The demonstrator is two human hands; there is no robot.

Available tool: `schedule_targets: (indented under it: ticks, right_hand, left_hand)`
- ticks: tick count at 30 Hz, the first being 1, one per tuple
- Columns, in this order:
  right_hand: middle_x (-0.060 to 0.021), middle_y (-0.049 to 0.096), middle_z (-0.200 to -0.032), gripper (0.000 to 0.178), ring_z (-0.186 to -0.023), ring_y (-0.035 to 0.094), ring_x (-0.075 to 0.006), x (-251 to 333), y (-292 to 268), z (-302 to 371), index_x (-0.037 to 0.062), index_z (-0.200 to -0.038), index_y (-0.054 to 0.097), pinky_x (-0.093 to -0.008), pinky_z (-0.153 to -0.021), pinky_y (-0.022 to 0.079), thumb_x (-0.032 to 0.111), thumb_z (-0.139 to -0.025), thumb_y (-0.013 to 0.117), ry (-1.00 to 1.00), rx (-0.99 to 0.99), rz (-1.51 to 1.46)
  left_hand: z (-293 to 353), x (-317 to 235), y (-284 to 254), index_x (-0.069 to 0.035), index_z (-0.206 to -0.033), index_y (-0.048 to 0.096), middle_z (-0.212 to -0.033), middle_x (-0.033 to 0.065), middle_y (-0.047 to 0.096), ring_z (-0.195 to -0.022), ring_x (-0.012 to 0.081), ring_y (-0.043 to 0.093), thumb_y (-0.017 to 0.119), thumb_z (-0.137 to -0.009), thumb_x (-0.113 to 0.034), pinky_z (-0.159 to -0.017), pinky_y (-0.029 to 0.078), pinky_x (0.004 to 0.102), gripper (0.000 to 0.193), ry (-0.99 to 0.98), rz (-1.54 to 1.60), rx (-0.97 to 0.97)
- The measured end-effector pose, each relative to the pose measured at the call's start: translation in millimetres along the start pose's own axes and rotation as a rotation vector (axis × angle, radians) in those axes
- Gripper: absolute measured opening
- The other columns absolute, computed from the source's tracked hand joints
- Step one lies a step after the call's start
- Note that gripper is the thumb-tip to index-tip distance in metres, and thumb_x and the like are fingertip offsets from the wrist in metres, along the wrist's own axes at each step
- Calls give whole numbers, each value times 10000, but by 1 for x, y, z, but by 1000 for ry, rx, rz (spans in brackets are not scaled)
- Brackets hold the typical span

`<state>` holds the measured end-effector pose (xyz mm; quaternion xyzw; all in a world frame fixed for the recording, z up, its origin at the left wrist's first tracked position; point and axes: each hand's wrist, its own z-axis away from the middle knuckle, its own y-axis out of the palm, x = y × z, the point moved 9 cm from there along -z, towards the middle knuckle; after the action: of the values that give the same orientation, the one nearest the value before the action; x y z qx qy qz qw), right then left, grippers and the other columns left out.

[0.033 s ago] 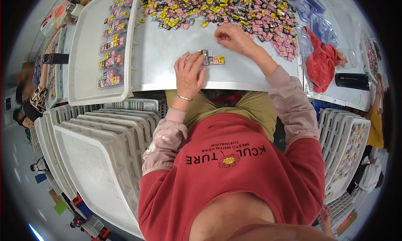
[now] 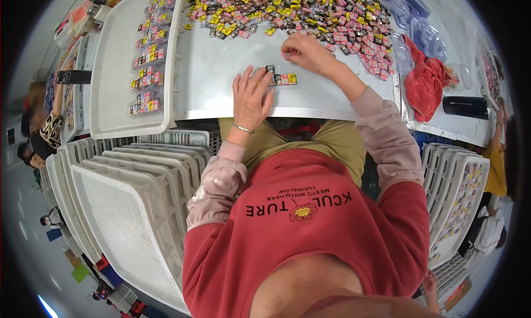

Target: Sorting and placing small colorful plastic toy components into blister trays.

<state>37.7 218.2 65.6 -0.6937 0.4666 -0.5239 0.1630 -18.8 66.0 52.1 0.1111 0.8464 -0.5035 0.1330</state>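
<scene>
A small clear plastic tray [image 2: 285, 79] lies on the table before me, with pink, black, white and yellow blocks in a row and a dark block above its left part. My left hand [image 2: 251, 99] rests at the tray's left end, fingers stretched out and a little apart; they hide that end. Up and to the right, my right hand [image 2: 310, 52] pinches a small pink block [image 2: 286, 55] between thumb and fingertips, above the table and apart from the tray. Beyond both hands spreads a large pile of small pink, black and yellow blocks [image 2: 298, 11].
At left, a white crate [image 2: 113, 91] holds a column of filled clear trays [image 2: 145, 105]. More white crates [image 2: 121, 207] stand stacked below it. On the right lie a red cloth [image 2: 425, 88], a black cylinder [image 2: 466, 107] and clear plastic trays [image 2: 426, 36]. Other people work at both sides.
My right hand has shifted slightly to the left, with the pink block still pinched. My left hand has moved only a little, its fingers slightly more apart.
</scene>
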Motion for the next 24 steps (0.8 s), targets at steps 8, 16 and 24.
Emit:
schedule_targets:
  ticks: [8, 16, 24]
  right_hand:
    - [-139, 552, -907, 118, -864, 587, -326, 45, 41, 9, 13, -868, 609, -420, -722, 488, -4, -776, 538, -198, 177, 243]
    - [-214, 543, -1219, 475, -1162, 516, -364, 10, 40, 49, -9, -1187, 577, -378, -971, 426, -99, -730, 482, 195, -91, -17]
    - [-205, 474, -1318, 552, -1263, 416, -376, 20, 44, 50, 16, -1228, 556, -424, -1065, 337, -124, -708, 434, 202, -68, 139]
  left_hand:
    - [4, -3, 18, -39, -1272, 515, -1378, 111, 464, -1319, 300, 379, 605, -845, -230, -1083, 260, 480, 477, 48, 37, 172]
    - [3, -4, 17, -36, -1266, 523, -1367, 117, 479, -1314, 296, 390, 609, -835, -196, -1074, 282, 471, 468, 42, 29, 171]
    - [3, -2, 17, -40, -1266, 526, -1376, 117, 473, -1313, 292, 393, 607, -835, -187, -1075, 285, 467, 463, 36, 31, 164]
